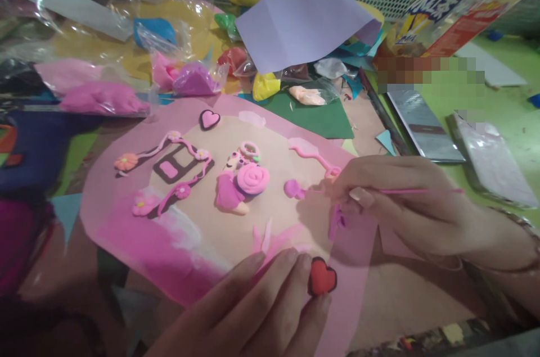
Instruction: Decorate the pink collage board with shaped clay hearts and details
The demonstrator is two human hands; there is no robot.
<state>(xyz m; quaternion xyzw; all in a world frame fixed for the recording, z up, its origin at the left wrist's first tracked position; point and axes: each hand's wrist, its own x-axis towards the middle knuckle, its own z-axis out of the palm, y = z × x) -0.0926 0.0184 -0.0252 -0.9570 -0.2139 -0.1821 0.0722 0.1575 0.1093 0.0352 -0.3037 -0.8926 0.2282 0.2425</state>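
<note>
My right hand pinches a thin pink stick, whose tip points left towards a small purple clay piece; whether they touch I cannot tell. Under both hands lies a pink-edged paper sheet decorated with clay shapes. My left hand rests on its lower part with fingers stretched out, beside a dark-edged red heart. A clay figure in a pink dress with a pink swirl sits mid-sheet. Flower-topped strips are at left, and a small pink heart is on top.
Bagged coloured clay, including magenta and yellow, lines the back, with a lilac paper sheet above. A yellow snack bag stands at back right. A phone-like slab and a pale wrapped block lie right.
</note>
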